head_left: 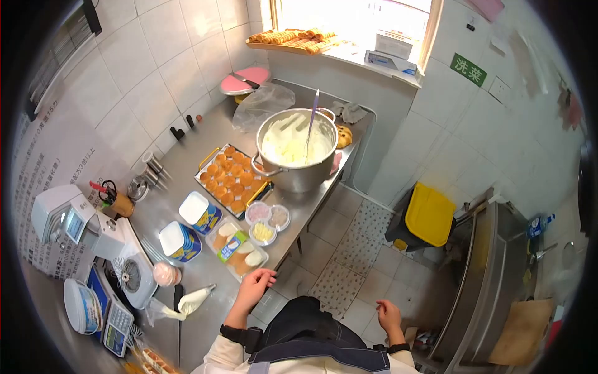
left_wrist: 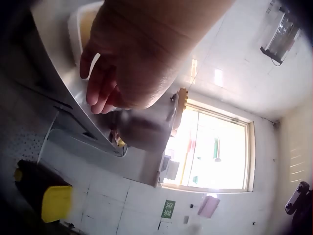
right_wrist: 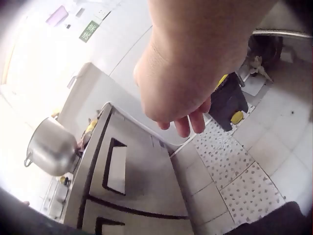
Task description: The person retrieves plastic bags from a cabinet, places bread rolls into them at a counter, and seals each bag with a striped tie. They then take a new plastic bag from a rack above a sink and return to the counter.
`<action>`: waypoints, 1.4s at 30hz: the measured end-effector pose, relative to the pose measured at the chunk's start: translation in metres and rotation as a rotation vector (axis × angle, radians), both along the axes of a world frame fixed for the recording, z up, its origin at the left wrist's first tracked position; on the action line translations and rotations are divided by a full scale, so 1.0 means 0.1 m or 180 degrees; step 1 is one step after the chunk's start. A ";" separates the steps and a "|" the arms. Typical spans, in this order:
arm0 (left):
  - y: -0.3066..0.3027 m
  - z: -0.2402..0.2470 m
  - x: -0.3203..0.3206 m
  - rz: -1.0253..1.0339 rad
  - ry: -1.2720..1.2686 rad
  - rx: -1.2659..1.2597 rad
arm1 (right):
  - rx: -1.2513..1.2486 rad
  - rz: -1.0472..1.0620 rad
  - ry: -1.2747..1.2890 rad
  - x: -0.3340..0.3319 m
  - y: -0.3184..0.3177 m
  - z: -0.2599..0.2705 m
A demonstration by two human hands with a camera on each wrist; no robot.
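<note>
My left hand (head_left: 254, 290) hovers at the counter's front edge, its fingers loosely bent with nothing in them. Nearest to it is a clear plastic box (head_left: 262, 253) of pale and brown pieces, with a green-and-blue packet (head_left: 233, 245) on top. Three small round tubs of pink, brownish and yellow fillings, the yellow tub (head_left: 263, 232) among them, stand just beyond. Down at my side hangs my right hand (head_left: 390, 316), empty, fingers slightly curled; the right wrist view shows it over the floor. A filled piping bag (head_left: 195, 300) lies on the counter left of my left hand.
A large steel pot (head_left: 298, 177) of pale cream holds a purple-handled spatula (head_left: 313, 115). Beside it lies a tray of round cakes (head_left: 233, 179). Two white-and-blue tubs, a stand mixer (head_left: 124, 265) and a scale (head_left: 116, 330) line the left. A yellow-lidded bin (head_left: 430, 215) stands on the floor.
</note>
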State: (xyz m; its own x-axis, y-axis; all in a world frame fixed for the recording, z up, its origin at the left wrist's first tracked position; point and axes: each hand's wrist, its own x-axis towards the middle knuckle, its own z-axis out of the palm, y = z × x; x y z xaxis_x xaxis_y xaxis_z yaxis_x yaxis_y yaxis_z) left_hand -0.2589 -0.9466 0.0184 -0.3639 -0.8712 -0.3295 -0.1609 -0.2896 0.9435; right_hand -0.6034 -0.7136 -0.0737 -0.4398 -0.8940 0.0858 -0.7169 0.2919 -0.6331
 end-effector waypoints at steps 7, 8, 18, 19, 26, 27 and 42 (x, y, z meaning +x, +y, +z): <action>-0.83 0.39 -0.76 -0.0580 0.0017 -0.0392 | -0.0052 -0.0958 -0.0936 -0.53 -0.64 0.00; -0.91 0.46 -0.79 -0.0770 -0.0147 -0.0455 | -0.0027 -0.0841 -0.0883 -0.59 -0.78 0.00; -0.80 0.10 -0.83 0.0076 -0.1269 -0.1120 | 0.0655 0.1017 -0.0800 -1.10 -2.27 -0.35; -0.74 0.08 -0.88 0.0089 -0.1441 -0.1620 | 0.0721 0.1421 -0.0545 -1.19 -2.40 -0.36; -0.66 0.15 -1.44 0.1091 -0.1198 -0.0679 | 0.0367 0.2274 -0.0605 -1.37 -3.45 0.31; -0.69 0.08 -1.51 0.1014 -0.1387 -0.0935 | 0.0337 0.2233 -0.0745 -1.41 -3.56 0.31; -1.01 -0.02 -2.77 -0.1324 -0.0522 -0.1492 | 0.0897 0.0459 -0.0326 -2.82 -0.92 -0.10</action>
State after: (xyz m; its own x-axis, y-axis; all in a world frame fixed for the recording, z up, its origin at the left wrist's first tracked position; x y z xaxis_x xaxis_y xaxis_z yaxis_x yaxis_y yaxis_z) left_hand -0.5355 -1.0478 0.0162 -0.6794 -0.7332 -0.0285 -0.3238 0.2647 0.9083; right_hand -0.8858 -0.8056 -0.0835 -0.3005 -0.9299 -0.2119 -0.7003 0.3660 -0.6129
